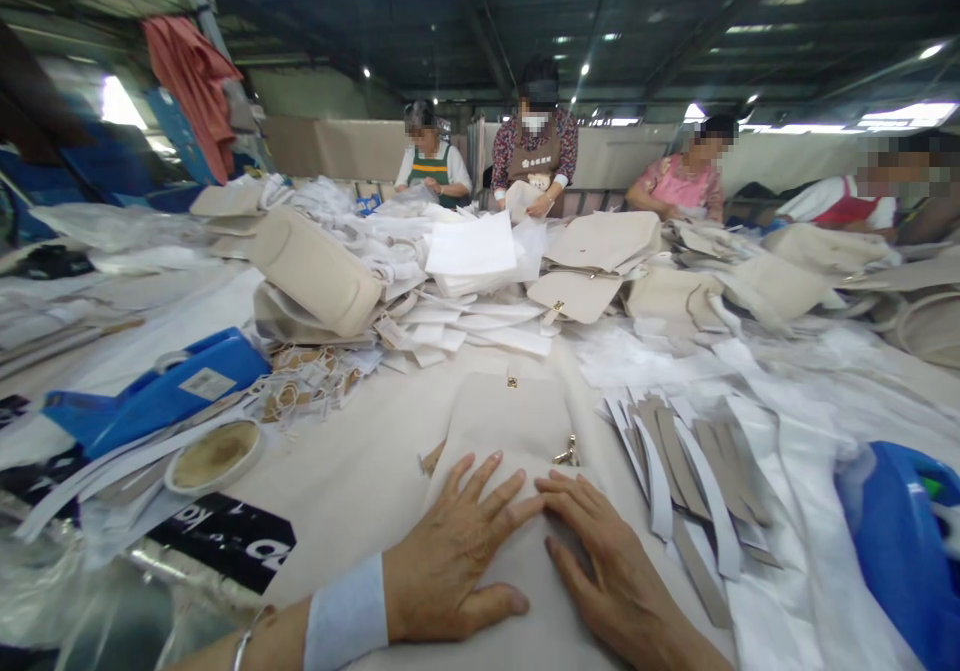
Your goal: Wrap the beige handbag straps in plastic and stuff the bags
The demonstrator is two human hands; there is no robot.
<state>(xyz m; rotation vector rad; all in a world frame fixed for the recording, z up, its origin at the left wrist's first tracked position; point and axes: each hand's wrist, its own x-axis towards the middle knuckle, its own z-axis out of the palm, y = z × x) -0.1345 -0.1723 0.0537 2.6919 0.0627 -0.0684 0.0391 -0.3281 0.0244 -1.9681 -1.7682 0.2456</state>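
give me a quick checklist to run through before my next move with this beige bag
1. Left hand on the bag: ok, laid palm down with fingers spread.
2. Right hand free of other items: ok, its fingers also lie over the bag and grip nothing visible.
3. Gold clasp in view: ok, it shows near the bag's far edge.
4. Loose strips off the bag: ok, they lie to its right.
5. White strings tidy: not ok, they lie in a loose tangle.
6. Inside of the bag: cannot tell, hidden from this view.
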